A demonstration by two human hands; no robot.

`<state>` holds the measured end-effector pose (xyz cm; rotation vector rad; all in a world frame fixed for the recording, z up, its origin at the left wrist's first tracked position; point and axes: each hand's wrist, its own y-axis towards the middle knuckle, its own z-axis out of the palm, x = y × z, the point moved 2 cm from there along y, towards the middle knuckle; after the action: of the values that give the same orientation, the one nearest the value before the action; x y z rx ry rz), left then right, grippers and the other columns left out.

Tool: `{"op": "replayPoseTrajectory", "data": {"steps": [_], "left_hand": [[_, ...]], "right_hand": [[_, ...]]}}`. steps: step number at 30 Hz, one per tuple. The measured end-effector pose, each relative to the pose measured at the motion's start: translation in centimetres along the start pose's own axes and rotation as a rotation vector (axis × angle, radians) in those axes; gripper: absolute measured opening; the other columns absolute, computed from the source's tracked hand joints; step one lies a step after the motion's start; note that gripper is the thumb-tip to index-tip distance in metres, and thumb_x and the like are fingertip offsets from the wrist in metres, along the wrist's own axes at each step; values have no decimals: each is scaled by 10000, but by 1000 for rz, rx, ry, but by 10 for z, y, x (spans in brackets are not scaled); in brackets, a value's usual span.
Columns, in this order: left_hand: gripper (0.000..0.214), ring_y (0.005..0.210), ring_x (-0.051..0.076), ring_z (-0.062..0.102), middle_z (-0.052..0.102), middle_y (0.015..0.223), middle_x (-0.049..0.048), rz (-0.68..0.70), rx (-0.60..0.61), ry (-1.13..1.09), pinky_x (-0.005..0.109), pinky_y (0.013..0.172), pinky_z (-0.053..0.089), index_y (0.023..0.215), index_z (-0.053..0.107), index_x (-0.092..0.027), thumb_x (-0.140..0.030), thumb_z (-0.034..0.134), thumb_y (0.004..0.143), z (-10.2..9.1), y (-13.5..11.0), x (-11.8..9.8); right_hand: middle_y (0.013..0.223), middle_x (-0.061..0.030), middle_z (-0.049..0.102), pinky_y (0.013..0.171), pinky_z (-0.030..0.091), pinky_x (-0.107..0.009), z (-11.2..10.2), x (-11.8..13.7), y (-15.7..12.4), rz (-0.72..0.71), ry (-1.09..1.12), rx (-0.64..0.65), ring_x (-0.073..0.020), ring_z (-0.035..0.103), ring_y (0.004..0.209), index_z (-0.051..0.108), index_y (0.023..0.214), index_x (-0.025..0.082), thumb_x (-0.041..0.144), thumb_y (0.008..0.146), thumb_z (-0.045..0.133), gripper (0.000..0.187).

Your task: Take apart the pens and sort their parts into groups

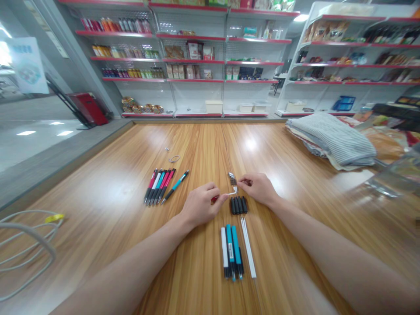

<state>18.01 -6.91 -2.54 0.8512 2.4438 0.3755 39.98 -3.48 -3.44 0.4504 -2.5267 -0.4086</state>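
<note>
My left hand (pixel 204 201) is closed in a pinch around a thin white pen refill (pixel 232 193) that points right. Something red (pixel 214 200) shows between the same fingers, mostly covered. Opposite it, my right hand (pixel 257 186) has its thumb and fingertips together beside small silver pen tips (pixel 232 176) and a little cluster of dark springs (pixel 233 181); whether it grips one cannot be made out. Just below lie several black rubber grips (pixel 239 204) in a row. Nearer me are white and blue pen barrels (pixel 229 245) and loose white refills (pixel 248 247).
Several whole click pens (pixel 159 186) lie at the left, one blue pen (pixel 175 187) slanted beside them. Farther back is a thin ring (pixel 174 159). White cable (pixel 33 240) coils at the left edge. Folded striped cloth (pixel 331 135) and a clear container (pixel 397 177) occupy the right.
</note>
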Motion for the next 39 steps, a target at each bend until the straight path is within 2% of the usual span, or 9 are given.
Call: {"op": "replayPoseTrajectory", "data": {"steps": [6, 13, 20, 24, 28, 31, 33, 37, 39], "left_hand": [[361, 646, 101, 485, 523, 746, 18, 18, 3, -9, 236, 631, 368, 655, 506, -166, -379, 406, 928, -2, 0, 0], [340, 650, 102, 483, 514, 736, 14, 23, -3, -8, 233, 613, 359, 691, 528, -169, -350, 386, 941, -2, 1, -1], [328, 677, 103, 502, 527, 764, 14, 43, 17, -13, 229, 639, 380, 709, 527, -175, -351, 383, 944, -1, 1, -1], [302, 683, 107, 509, 527, 767, 16, 33, 27, -29, 227, 642, 392, 737, 536, -179, -335, 380, 943, -3, 1, -3], [289, 709, 112, 518, 533, 784, 22, 29, 20, -41, 229, 661, 400, 741, 541, -176, -314, 385, 941, -4, 0, -3], [291, 707, 112, 515, 533, 778, 25, 40, 9, -50, 229, 662, 402, 724, 538, -172, -301, 388, 937, -5, 0, -2], [290, 706, 112, 515, 534, 778, 27, 44, 2, -51, 230, 661, 404, 720, 538, -171, -297, 390, 935, -5, 0, -2], [277, 712, 113, 519, 540, 785, 30, 44, -2, -54, 231, 663, 409, 725, 544, -170, -289, 400, 929, -4, -1, -2], [274, 710, 112, 518, 541, 789, 30, 43, 3, -54, 230, 659, 408, 723, 543, -169, -289, 405, 927, -4, -1, -2]], "right_hand": [[639, -7, 621, 557, 367, -227, -1, 1, -1, -38, 64, -8, -110, 514, 560, 700, 789, 192, 295, 810, 579, 160], [715, -29, 602, 625, 416, -240, -10, 29, -11, -305, 367, 58, -126, 543, 658, 683, 924, 173, 280, 821, 571, 186], [671, -31, 580, 530, 354, -238, -3, 37, -15, -46, 522, 122, -111, 459, 573, 660, 762, 161, 447, 803, 586, 298], [605, -4, 516, 489, 324, -225, -2, 14, -7, 142, 775, 125, -96, 420, 542, 628, 730, 147, 460, 753, 630, 314], [495, 56, 354, 406, 167, -194, -13, -20, -6, 321, 1156, 190, -51, 253, 443, 539, 654, 154, 396, 679, 689, 286], [493, 60, 364, 382, 137, -175, -26, -35, -17, 377, 1246, 334, -34, 243, 423, 476, 604, 155, 395, 645, 711, 338], [471, 64, 391, 353, 143, -163, -33, -33, -27, 389, 1187, 536, -22, 254, 384, 468, 582, 150, 416, 628, 719, 369], [508, 23, 560, 310, 271, -154, -44, -12, -42, 334, 770, 1065, -40, 409, 345, 614, 699, 105, 410, 647, 728, 330], [542, 16, 599, 317, 331, -149, -45, -1, -41, 320, 621, 1169, -61, 490, 378, 641, 746, 105, 426, 660, 722, 342]]}}
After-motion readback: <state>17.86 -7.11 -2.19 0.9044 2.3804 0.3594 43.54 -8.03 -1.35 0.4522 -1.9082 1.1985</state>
